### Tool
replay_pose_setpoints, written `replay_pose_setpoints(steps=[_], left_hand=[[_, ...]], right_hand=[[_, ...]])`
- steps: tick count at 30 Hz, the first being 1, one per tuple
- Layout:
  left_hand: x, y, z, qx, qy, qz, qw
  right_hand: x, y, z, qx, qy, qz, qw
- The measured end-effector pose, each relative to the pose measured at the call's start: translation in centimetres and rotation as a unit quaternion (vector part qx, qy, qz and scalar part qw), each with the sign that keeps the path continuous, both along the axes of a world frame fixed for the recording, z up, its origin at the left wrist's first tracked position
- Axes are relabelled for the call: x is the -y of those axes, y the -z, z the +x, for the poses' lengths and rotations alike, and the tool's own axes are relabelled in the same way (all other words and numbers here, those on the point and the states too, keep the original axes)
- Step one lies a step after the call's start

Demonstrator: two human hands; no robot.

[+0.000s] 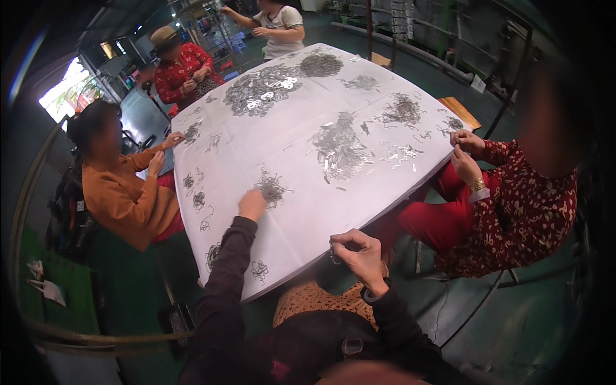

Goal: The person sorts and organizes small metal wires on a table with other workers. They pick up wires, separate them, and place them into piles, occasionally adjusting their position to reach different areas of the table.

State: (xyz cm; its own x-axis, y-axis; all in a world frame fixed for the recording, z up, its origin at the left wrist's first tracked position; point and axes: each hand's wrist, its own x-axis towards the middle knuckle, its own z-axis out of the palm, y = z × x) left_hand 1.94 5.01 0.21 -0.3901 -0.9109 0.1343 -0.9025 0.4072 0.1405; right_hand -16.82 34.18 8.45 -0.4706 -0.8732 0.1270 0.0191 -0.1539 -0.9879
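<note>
1. So, one white-covered table and five people around it: the wearer plus four others.
2. The wearer's left hand is at the near side of one wire-hook clump, fingers curled in. Can't tell if it's got hold of a hook, the fingertips are hidden.
3. Their right hand is up by the near right edge, thumb and fingertips pinched together on one dark looped piece. Too small to say exactly what it is.
4. Near corner, left of the wearer: two little tangles, one dark bundle partly behind the left forearm, one looser knot right of it.
5. Further out sit four bigger heaps: one of flat silvery pieces, one dark mound, one of shiny strips, one brownish pile.
6. Co-workers: one in orange on the left, one in a cap far left, one in a white tee at the far end, one in patterned red on the right.
</note>
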Motion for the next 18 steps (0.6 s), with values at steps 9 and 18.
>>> replay_pose_setpoints(steps=[9, 18], left_hand=[[2.5, -1.7, 1.9, 0.048, 0.049, -0.04, 0.997], [-9.4, -5.1, -6.3, -0.46, 0.157, 0.383, 0.786]], right_hand=[[-0.9, 0.7, -0.1, -0.02, 0.018, -0.009, 1.0], [-0.9, 1.7, -0.1, -0.01, 0.03, 0.084, 0.996]])
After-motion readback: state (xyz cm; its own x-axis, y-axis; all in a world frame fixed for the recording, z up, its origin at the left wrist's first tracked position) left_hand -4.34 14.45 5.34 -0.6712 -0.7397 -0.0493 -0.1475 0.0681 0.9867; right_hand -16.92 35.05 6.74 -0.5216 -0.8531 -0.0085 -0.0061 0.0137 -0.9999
